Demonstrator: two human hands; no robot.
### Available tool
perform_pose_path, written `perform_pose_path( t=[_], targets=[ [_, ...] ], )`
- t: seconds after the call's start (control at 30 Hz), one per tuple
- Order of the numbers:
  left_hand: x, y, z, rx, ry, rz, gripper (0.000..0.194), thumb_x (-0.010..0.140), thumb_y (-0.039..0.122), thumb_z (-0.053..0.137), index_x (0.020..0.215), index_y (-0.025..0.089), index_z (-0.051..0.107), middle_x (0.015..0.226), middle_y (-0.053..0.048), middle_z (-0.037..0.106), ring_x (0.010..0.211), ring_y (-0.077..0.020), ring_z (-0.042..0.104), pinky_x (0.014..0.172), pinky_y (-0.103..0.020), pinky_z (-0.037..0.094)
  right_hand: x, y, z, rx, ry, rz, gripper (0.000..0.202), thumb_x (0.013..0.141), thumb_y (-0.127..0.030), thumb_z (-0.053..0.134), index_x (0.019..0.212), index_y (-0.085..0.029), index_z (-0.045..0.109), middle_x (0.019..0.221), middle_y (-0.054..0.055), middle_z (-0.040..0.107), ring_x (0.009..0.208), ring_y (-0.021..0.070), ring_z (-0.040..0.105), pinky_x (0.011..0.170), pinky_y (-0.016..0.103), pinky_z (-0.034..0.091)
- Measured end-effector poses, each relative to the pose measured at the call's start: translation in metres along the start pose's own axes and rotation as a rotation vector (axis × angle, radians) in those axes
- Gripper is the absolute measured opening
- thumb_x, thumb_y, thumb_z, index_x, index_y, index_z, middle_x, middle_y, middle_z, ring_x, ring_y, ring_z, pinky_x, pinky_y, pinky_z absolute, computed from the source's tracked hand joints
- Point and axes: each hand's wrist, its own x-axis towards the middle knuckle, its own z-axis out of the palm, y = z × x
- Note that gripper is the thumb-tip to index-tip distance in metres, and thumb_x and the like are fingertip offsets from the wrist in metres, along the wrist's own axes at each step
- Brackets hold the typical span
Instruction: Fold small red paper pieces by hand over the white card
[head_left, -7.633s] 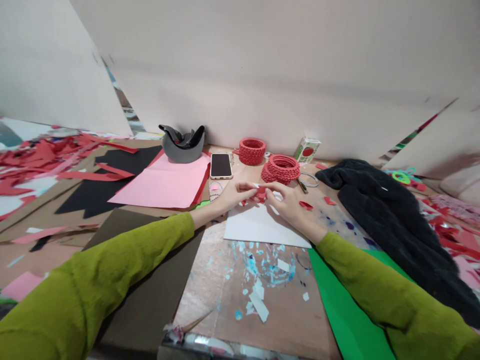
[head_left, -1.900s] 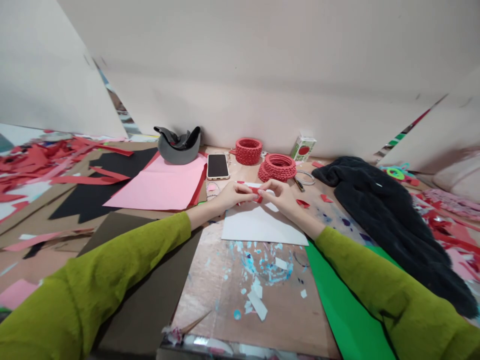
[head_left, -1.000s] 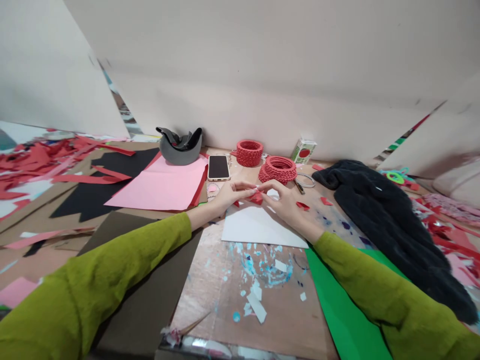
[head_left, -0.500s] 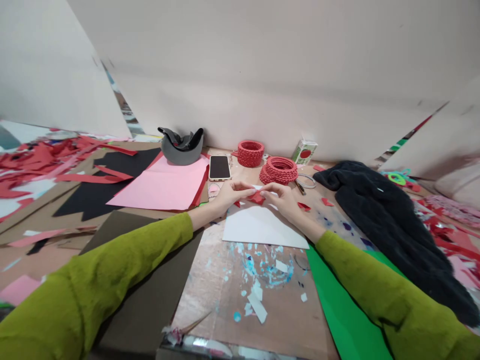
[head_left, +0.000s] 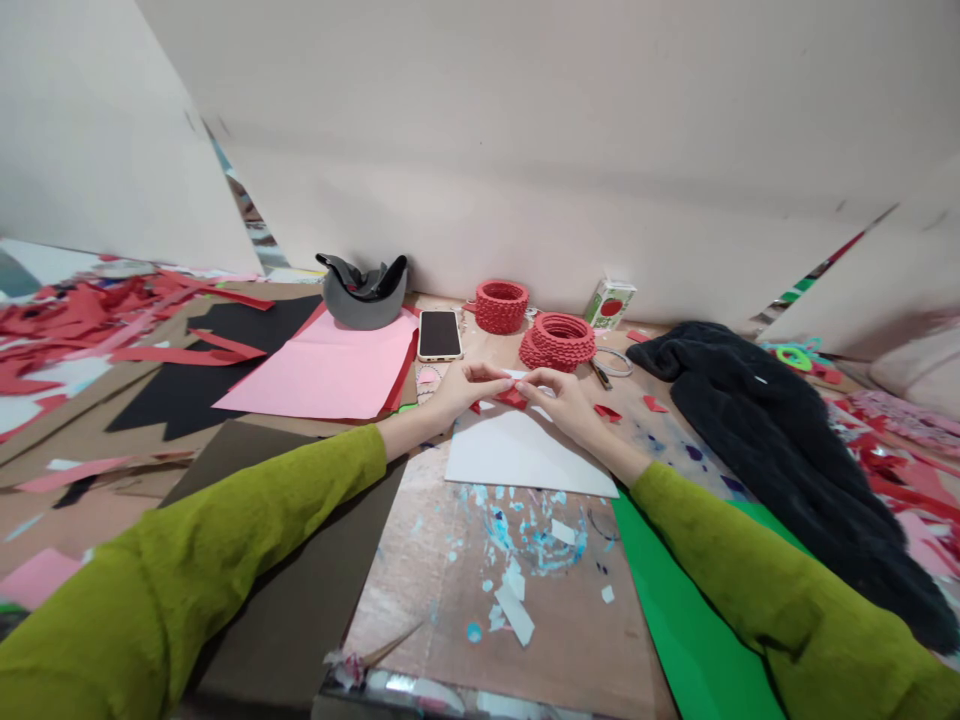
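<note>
My left hand (head_left: 466, 390) and my right hand (head_left: 564, 402) meet fingertip to fingertip over a white sheet (head_left: 517, 455). Between them they pinch a small red paper piece (head_left: 513, 397), partly covered by the fingers. More small red pieces lie close by; one folded red scrap (head_left: 607, 413) rests just right of my right hand. Beyond the hands stand two rings of folded red paper, a taller ring (head_left: 502, 307) and a wider, layered ring (head_left: 557, 342).
A phone (head_left: 440, 335), a grey cap (head_left: 367, 298) and pink paper (head_left: 330, 365) lie to the left. At right are a small box (head_left: 610, 305), a utility knife (head_left: 601, 374), a dark fuzzy garment (head_left: 780, 460) and green paper (head_left: 690, 620). A pale wall (head_left: 525, 140) rises behind.
My right fingertips have shifted slightly left, closer to my left fingertips. The red piece is still held between both hands, and everything else looks the same.
</note>
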Motion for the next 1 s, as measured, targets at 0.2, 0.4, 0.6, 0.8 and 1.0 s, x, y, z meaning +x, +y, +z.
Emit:
perform_pose_path(
  t=[0.2,0.4,0.6,0.8,1.0],
  targets=[
    [0.000,0.000,0.000,0.016,-0.034,0.010,0.032,0.072,0.039,0.071,0.090,0.013,0.070,0.085,-0.008,0.071,0.076,-0.0162,0.065,0.058,-0.021,0.046,0.000,-0.001,0.000,-0.077,-0.002,-0.017,0.021,0.082,-0.036,0.059,0.077,-0.017,0.065,0.076,0.004,0.067,0.072,0.0177,0.060,0.067,0.029,0.046],
    [0.004,-0.001,-0.003,-0.107,-0.048,-0.048,0.037,0.072,0.033,0.073,0.102,0.012,0.067,0.096,-0.011,0.070,0.079,-0.0156,0.066,0.069,-0.026,0.050,-0.004,-0.004,-0.001,-0.093,0.097,-0.147,0.015,0.085,-0.031,0.057,0.091,-0.019,0.065,0.089,0.005,0.067,0.085,0.0193,0.061,0.080,0.033,0.047],
    [0.001,0.007,-0.002,-0.127,-0.053,-0.095,0.039,0.069,0.032,0.076,0.103,0.013,0.067,0.092,-0.009,0.070,0.072,-0.0136,0.064,0.063,-0.024,0.048,-0.006,-0.007,0.000,-0.064,0.078,-0.288,0.007,0.082,-0.020,0.060,0.083,-0.023,0.066,0.095,0.006,0.066,0.095,0.0220,0.061,0.089,0.039,0.047],
    [0.003,0.001,-0.005,-0.077,-0.091,-0.049,0.037,0.071,0.032,0.075,0.102,0.013,0.068,0.099,-0.010,0.069,0.081,-0.0155,0.064,0.069,-0.025,0.048,-0.006,-0.010,0.000,-0.072,0.053,-0.297,0.007,0.082,-0.020,0.062,0.082,-0.023,0.068,0.091,0.006,0.065,0.091,0.0215,0.061,0.084,0.037,0.048],
    [0.003,-0.001,-0.005,0.005,-0.142,-0.040,0.040,0.071,0.037,0.074,0.104,0.015,0.068,0.100,-0.011,0.070,0.085,-0.0176,0.066,0.063,-0.022,0.048,-0.005,-0.009,-0.001,-0.090,0.041,-0.241,0.011,0.083,-0.021,0.059,0.078,-0.023,0.069,0.088,0.004,0.065,0.087,0.0202,0.061,0.082,0.035,0.046]
  ],
)
